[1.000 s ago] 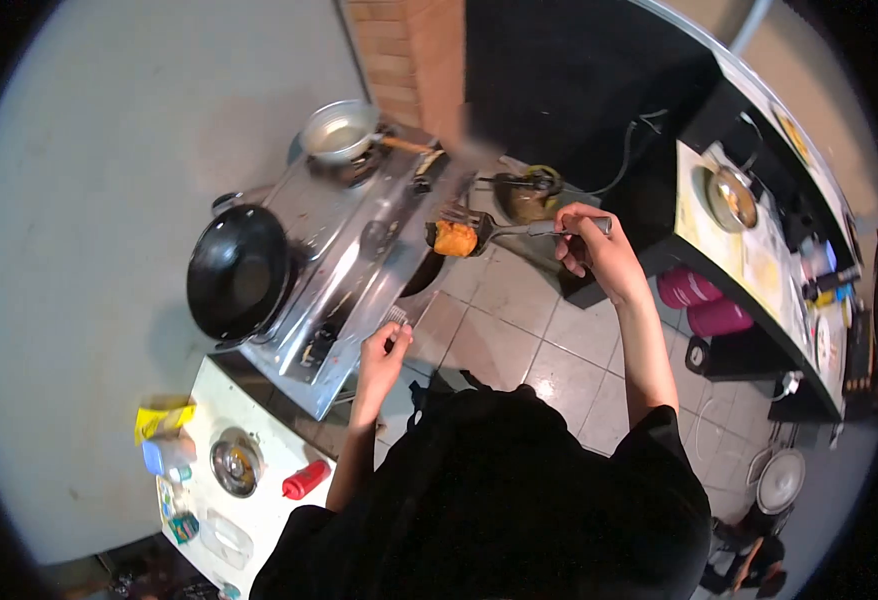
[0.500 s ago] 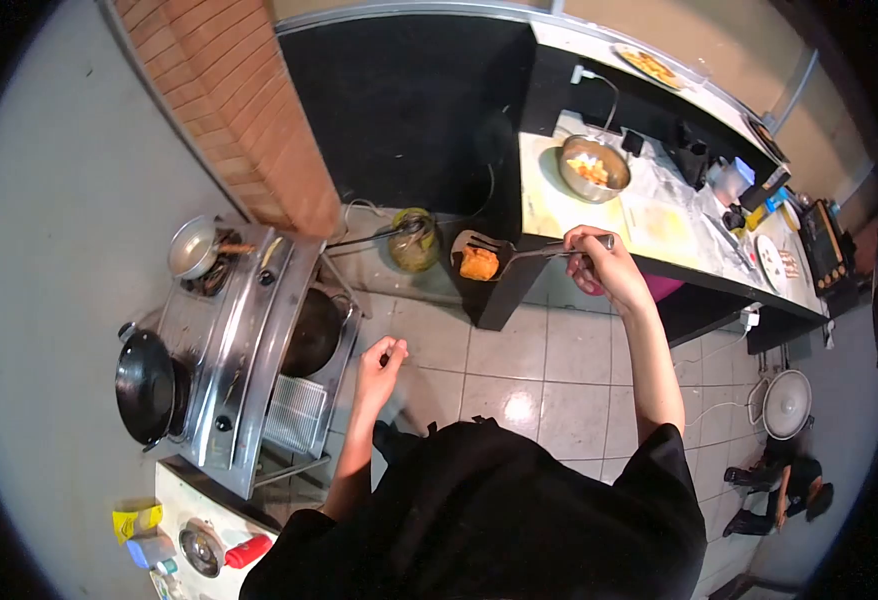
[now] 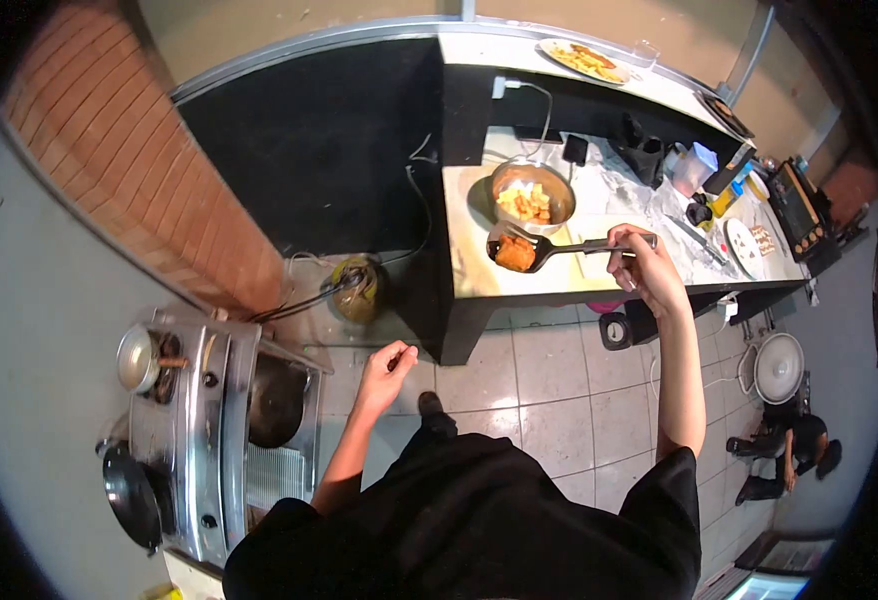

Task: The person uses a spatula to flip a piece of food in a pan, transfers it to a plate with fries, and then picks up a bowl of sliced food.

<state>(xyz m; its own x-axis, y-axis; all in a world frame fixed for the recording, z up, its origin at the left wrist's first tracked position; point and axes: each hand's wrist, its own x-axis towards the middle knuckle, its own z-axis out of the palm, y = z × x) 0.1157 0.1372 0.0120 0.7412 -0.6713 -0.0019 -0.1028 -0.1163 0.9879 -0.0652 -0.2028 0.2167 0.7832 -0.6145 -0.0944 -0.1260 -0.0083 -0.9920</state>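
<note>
My right hand grips the dark handle of a slotted spatula, held out level over the near left edge of the counter. An orange-brown fried piece rests on its blade. Just behind the blade is a metal bowl with yellow and brown food pieces inside. My left hand hangs over the floor with its fingers curled in; nothing can be seen in it.
At the left stands a metal stove with a black wok and a small pot. A gas cylinder is by the wall. Plated food sits on the upper shelf. Another person is at the far right.
The spatula and its fried piece have come from over the floor to the counter's edge, close to the bowl. The view has shifted toward the counter, and the stove now lies farther left.
</note>
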